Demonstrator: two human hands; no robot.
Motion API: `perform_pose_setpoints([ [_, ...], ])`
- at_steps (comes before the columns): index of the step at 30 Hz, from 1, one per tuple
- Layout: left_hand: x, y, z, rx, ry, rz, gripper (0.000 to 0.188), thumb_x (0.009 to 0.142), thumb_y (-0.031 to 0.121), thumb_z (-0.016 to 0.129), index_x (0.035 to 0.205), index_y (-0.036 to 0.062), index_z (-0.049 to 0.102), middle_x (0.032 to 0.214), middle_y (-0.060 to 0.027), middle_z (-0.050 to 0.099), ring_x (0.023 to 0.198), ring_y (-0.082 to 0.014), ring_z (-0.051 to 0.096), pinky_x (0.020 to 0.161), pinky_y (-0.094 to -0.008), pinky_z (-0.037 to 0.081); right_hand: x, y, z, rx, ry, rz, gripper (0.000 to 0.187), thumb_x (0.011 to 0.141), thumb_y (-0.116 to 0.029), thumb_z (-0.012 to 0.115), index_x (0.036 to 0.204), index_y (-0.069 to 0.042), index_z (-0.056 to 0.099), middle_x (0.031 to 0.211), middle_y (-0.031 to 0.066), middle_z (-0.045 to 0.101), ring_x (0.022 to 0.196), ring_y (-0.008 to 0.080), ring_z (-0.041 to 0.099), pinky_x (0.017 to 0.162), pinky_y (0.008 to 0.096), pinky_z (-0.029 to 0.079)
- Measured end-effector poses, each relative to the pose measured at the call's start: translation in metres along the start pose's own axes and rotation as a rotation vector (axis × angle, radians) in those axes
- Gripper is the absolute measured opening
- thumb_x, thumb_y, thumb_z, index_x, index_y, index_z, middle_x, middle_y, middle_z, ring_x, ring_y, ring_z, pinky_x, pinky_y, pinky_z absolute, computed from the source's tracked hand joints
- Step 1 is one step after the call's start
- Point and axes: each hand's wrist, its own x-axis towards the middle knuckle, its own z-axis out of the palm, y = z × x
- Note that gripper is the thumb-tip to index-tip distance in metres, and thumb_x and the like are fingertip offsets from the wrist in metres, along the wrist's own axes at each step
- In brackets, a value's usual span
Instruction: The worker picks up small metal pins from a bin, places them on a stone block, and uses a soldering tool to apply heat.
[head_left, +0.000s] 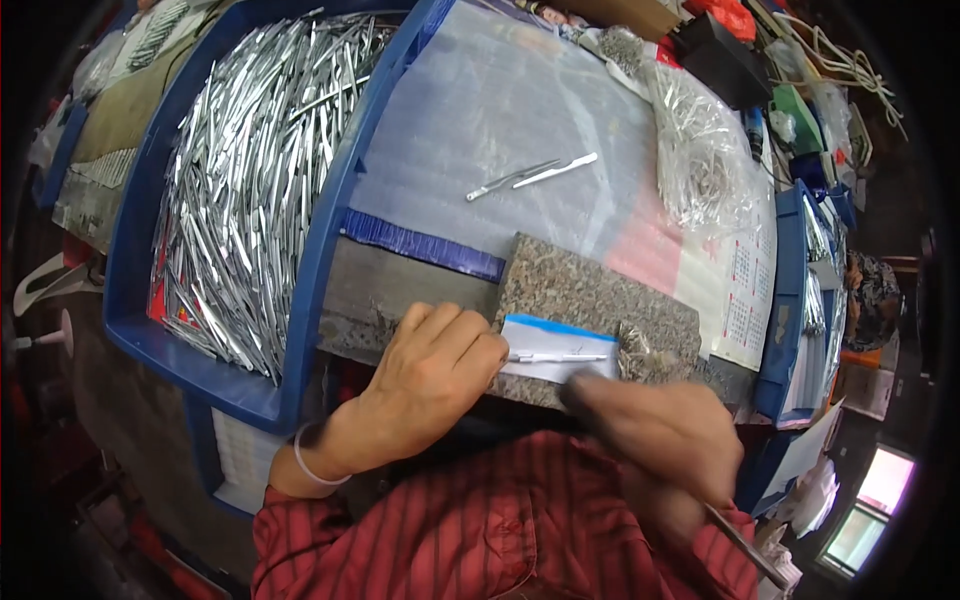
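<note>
on the stone slab (600,280), a slim metal piece (560,357) lies over white paper (545,373), its left end meeting the left hand (435,360), whose curled fingers pinch it; near its right end, the blurred right hand (665,425) is wrapped around a long-handled tool (745,547).

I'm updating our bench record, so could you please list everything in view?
Large bin: one, blue, left.
Heaped metal pieces: uncountable, silver, large bin.
Sheet: one, translucent, bench middle.
Loose metal pieces: two, silver, on the sheet.
Stone slab: one, speckled brown, near edge.
Pad: one, white and blue, on slab.
Metal piece: one, silver, on the pad.
Clear bag: one, colourless, upper right.
Smaller bin: one, blue, far right.
Rim clutter: uncounted, mixed, outer edges.
Wristband: one, white, left wrist.
Tool: one, dark, in right hand.
Left hand: one, bare, on the metal piece.
Right hand: one, bare, around the tool.
</note>
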Motion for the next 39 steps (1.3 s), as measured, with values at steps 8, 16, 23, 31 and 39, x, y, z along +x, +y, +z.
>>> perform_pose_setpoints([
  [8,-0.010,-0.006,0.006,0.044,0.026,-0.031,0.008,0.076,0.009,0.057,0.084,0.0067,0.055,0.078,-0.0065,0.046,0.074,-0.0228,0.049,0.068,-0.0352,0.036,0.058,0.026,0.015,-0.329,-0.079,-0.550,0.026,0.094,-0.028,0.061,0.097,-0.003,0.061,0.095,0.0135,0.068,0.071,0.0264,0.067,0.058,0.0311,0.053],
  [16,-0.006,-0.002,0.003,0.087,0.015,-0.007,0.007,0.077,0.008,0.060,0.082,0.0074,0.056,0.076,-0.0054,0.048,0.073,-0.0217,0.050,0.068,-0.0348,0.036,0.011,0.024,-0.023,-0.113,0.197,-0.498,0.052,0.102,-0.040,0.038,0.098,0.006,0.062,0.102,0.0250,0.068,0.059,0.0202,0.066,0.052,0.0279,0.052],
  [23,0.001,0.002,0.001,0.086,0.003,-0.010,0.012,0.078,0.007,0.066,0.085,0.0069,0.055,0.076,-0.0056,0.050,0.072,-0.0225,0.051,0.069,-0.0354,0.036,0.035,0.055,-0.016,-0.455,0.078,-0.572,0.021,0.097,-0.024,0.056,0.097,-0.004,0.061,0.082,0.0130,0.065,0.066,0.0299,0.065,0.054,0.0353,0.051],
  [31,-0.022,0.025,-0.013,0.184,0.085,-0.074,0.019,0.073,0.003,0.070,0.085,0.0069,0.056,0.079,-0.0065,0.054,0.074,-0.0240,0.055,0.071,-0.0368,0.039,-0.011,0.041,-0.028,-0.154,0.143,-0.478,0.035,0.101,-0.027,0.042,0.092,-0.001,0.065,0.099,0.0157,0.069,0.086,0.0271,0.061,0.077,0.0345,0.049],
  [39,-0.079,0.076,-0.026,-0.097,0.255,-0.216,0.017,0.077,-0.003,0.069,0.090,0.0003,0.059,0.082,-0.0110,0.061,0.071,-0.0260,0.060,0.064,-0.0346,0.048,-0.017,0.057,0.016,0.285,-0.209,-0.046,0.016,0.092,-0.001,0.055,0.105,0.004,0.062,0.081,0.0095,0.068,0.058,0.0079,0.058,0.052,0.0200,0.044],
])
